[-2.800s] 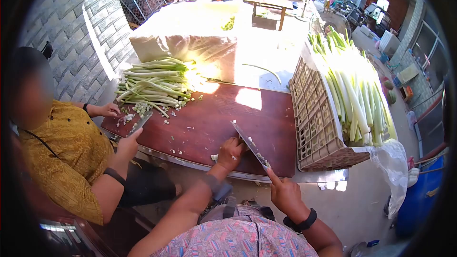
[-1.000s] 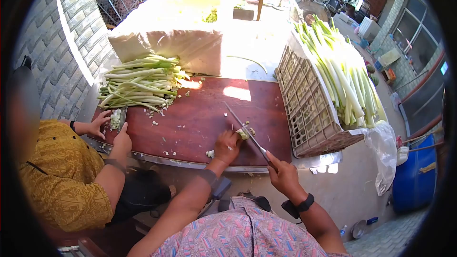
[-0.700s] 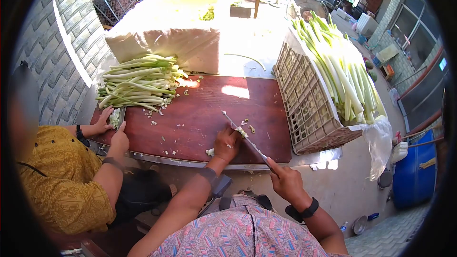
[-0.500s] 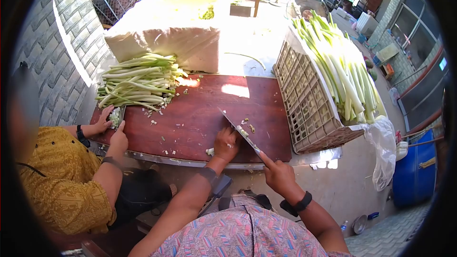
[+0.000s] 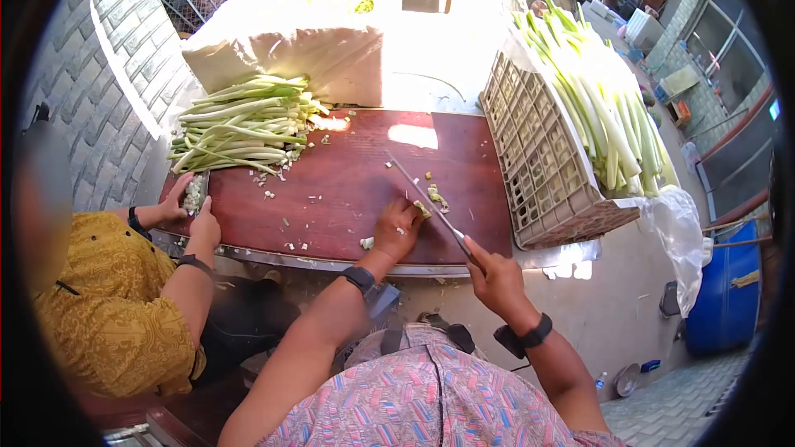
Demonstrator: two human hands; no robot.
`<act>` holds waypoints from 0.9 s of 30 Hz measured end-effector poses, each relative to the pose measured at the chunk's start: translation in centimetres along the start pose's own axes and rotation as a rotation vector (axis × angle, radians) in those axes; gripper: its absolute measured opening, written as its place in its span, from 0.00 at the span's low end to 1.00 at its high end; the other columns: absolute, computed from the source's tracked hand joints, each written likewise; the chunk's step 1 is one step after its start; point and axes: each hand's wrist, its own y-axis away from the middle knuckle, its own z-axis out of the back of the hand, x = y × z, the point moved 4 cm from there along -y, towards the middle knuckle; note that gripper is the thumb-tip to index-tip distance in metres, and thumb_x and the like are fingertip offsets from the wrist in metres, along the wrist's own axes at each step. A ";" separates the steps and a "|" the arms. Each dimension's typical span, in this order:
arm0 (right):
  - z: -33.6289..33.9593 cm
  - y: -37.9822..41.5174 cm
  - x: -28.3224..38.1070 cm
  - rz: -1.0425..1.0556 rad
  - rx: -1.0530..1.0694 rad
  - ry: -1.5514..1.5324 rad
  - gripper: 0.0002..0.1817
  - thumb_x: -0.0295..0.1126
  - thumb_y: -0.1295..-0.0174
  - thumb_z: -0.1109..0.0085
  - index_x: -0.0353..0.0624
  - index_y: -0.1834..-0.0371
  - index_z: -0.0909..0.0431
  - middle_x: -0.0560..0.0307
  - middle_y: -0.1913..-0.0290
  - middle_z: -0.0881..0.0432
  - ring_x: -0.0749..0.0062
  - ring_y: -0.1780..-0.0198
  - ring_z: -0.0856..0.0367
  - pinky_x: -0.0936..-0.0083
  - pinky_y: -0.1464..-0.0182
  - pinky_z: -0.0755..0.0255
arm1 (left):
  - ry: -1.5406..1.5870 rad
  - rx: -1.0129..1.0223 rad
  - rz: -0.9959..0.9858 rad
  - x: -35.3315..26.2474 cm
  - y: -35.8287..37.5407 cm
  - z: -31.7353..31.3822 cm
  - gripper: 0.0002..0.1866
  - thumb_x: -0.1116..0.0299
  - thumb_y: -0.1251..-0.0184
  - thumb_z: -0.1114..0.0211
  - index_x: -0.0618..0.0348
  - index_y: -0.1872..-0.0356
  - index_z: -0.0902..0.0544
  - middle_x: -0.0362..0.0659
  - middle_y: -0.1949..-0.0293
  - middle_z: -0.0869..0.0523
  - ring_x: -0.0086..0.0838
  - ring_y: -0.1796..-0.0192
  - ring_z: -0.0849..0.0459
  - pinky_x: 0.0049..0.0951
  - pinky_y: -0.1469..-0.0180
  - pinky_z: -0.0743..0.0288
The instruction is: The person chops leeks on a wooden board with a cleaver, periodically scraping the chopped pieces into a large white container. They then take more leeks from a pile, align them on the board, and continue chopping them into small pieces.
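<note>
At picture centre, left fingers (image 5: 405, 210) pinched a pale-green stalk (image 5: 423, 209), likely for steadiness; right fingers (image 5: 480, 258) gripped a long steel knife (image 5: 432, 204).

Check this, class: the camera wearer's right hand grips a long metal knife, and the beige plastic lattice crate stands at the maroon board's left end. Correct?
Not left: the head view shows the crate at the right end of the board; the right hand grips the knife.
</note>
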 end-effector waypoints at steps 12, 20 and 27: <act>0.2 1.1 1.2 0.004 0.089 0.095 0.29 0.30 0.40 0.39 0.62 0.33 0.26 0.45 0.76 0.22 0.46 0.74 0.21 0.54 0.70 0.28 | -0.066 -0.038 -0.056 -0.4 -0.3 0.4 0.05 0.71 0.45 0.33 0.55 0.67 0.16 0.48 0.61 0.19 0.48 0.58 0.21 0.44 0.57 0.24; -4.3 -2.6 -1.2 0.061 -0.071 -0.082 0.27 0.32 0.38 0.41 0.60 0.33 0.27 0.41 0.76 0.21 0.42 0.74 0.20 0.52 0.68 0.26 | -0.082 0.002 -0.051 -0.4 -0.2 0.5 0.05 0.73 0.47 0.33 0.57 0.69 0.18 0.48 0.63 0.19 0.46 0.59 0.20 0.43 0.57 0.25; -0.8 -0.7 -1.1 -0.037 -0.022 -0.076 0.26 0.28 0.40 0.39 0.52 0.35 0.24 0.41 0.68 0.16 0.45 0.66 0.16 0.58 0.63 0.24 | -0.041 -0.030 -0.061 -0.8 -0.1 0.8 0.04 0.74 0.48 0.33 0.57 0.72 0.21 0.46 0.66 0.22 0.44 0.59 0.21 0.42 0.59 0.27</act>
